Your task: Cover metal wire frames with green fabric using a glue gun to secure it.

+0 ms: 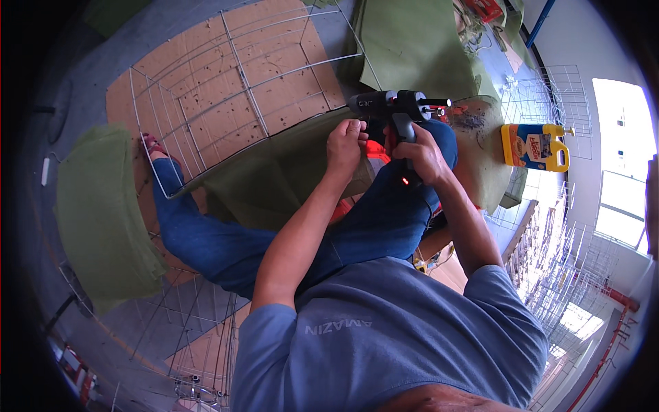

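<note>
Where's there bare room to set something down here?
The grey floor patch between the cardboard and the left green stack looks free. So does the top of the upper green stack, between the wire frame and loose scraps. It's crowded around the black power tool, left hand, right hand and legs.

I see on my feed a black and grey pistol-shaped power tool (pixel 403 125) held by its handle, its thick body lying crosswise and a small red light glowing at the handle's base. Its left end overlaps the near right part of an open, box-shaped grey metal wire frame (pixel 250 88); I can't tell whether they touch. A creased olive-green fabric-like sheet (pixel 261 175) runs along the frame's near side, sagging below it.
</note>
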The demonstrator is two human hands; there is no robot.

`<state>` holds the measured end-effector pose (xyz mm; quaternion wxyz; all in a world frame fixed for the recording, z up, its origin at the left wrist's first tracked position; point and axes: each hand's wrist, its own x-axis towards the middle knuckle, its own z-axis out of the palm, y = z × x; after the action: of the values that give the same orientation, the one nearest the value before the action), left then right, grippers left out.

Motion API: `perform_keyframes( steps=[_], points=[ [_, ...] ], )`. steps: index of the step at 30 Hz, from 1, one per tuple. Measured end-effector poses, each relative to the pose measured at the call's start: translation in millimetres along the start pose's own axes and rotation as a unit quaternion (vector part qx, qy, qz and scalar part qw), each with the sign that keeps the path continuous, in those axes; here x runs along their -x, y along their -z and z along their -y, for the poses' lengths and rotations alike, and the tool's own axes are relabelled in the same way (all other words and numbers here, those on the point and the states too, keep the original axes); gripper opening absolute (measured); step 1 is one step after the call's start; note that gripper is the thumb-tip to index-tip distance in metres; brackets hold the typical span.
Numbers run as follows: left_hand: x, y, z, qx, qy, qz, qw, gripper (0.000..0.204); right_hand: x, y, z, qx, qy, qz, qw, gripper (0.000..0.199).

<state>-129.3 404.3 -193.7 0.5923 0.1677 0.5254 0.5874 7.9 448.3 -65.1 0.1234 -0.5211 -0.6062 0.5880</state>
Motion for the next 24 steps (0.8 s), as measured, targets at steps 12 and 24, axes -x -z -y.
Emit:
perform_keyframes(
  steps=[12, 24],
  points=[
    [-24.3, -28.2, 4.0, 0.016, 0.031, 0.031, 0.999, 0.030, -6.7, 21.5, -1.3, 0.026, -0.008, -0.058, 0.998, 0.037],
    [-36.6, -45.9, 5.8, 0.026, 0.038, 0.051, 0.998, 0.030, -10.3, 31.7, 5.0, 0.043, -0.010, -0.086, 0.995, 0.034]
  ],
)
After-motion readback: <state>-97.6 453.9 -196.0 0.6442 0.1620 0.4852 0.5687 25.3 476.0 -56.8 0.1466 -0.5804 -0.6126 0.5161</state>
